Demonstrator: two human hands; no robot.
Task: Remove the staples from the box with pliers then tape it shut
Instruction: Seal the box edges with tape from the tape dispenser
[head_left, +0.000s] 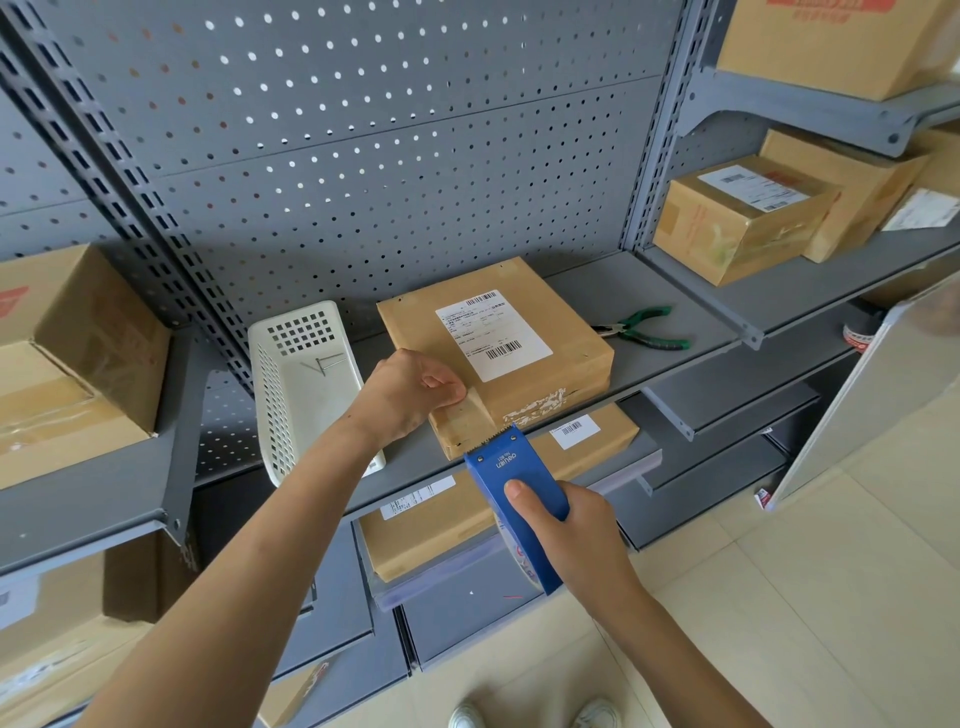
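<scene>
1. You are well into the taping. The pliers (644, 328) lie set down on the shelf (649, 291) just right of the box (498, 358), so the staple-pulling looks finished, though you cannot see any staples on the box from here.
2. Your left hand (410, 395) presses a strip of tape (470, 413) onto the box's near left corner, its fingers curled narrow.
3. Your right hand (576, 525) wraps its fingers around the blue tape dispenser (514, 493), just below the box's near edge.
4. The dispenser's long axis runs from you toward the box, toothed end pointing at it.
5. The torn seam right of the strip looks untaped.
</scene>
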